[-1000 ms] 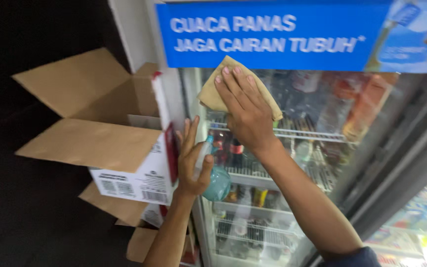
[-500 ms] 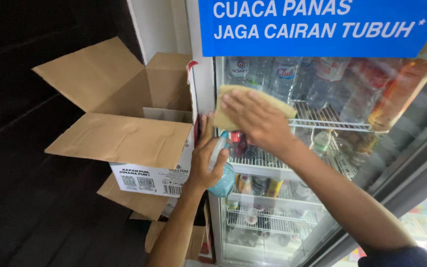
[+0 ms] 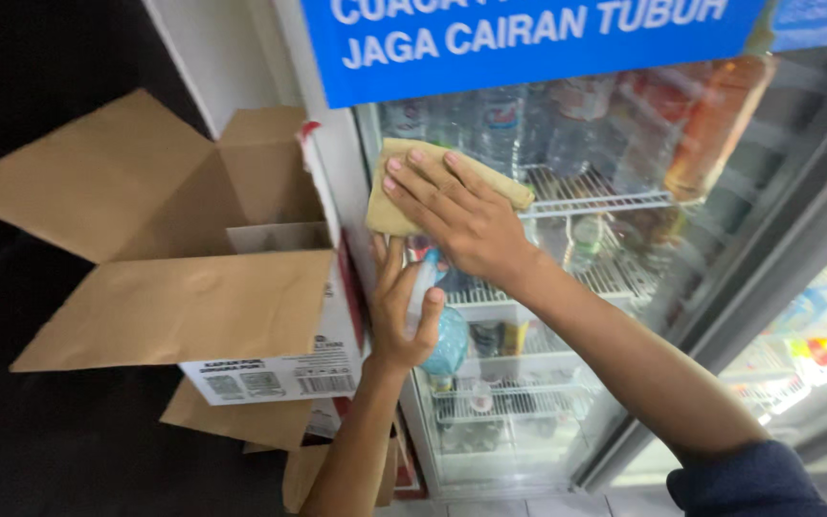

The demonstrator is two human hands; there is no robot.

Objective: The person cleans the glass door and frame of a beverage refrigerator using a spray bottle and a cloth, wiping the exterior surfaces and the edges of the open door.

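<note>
Two bare forearms reach up from the lower edge of the view, the right hand [image 3: 461, 220] with short, pale pink fingernails and a dark navy fabric sleeve pushed up above the elbow, the left hand [image 3: 402, 311] and arm showing no sleeve, rings or watch.

Wire shelves [image 3: 605, 199] inside glass-door cooler: bottles and cans standing in rows. Floor: stacked cardboard boxes [image 3: 270, 378], top box with flaps open
</note>
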